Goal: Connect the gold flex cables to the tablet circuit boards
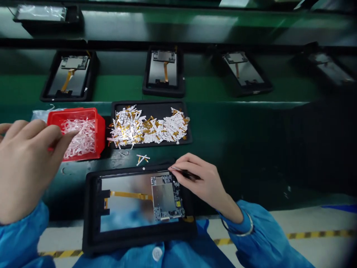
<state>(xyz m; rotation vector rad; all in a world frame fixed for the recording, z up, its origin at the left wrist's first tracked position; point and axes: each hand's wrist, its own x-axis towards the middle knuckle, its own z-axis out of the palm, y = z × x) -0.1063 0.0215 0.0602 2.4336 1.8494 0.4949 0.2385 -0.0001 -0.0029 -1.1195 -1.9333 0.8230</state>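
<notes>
My left hand (28, 163) hovers at the red plastic bin (99, 137), its index finger reaching over the white paper-backed strips (79, 137) heaped inside. It shows nothing held. My right hand (199, 182) grips a pair of black tweezers (185, 172), their tips near the top edge of a black rubber tray (92, 208). That tray holds a glass display panel (125, 201) with a circuit board (166, 197) and an orange flex cable (131, 195). The tweezer tips are hard to make out.
A black tray (150, 106) heaped with white and gold strips (147, 126) sits beside the bin, and a few loose strips (142, 159) lie on the green bench (240, 145). Several similar panels in black trays stand on the belt beyond.
</notes>
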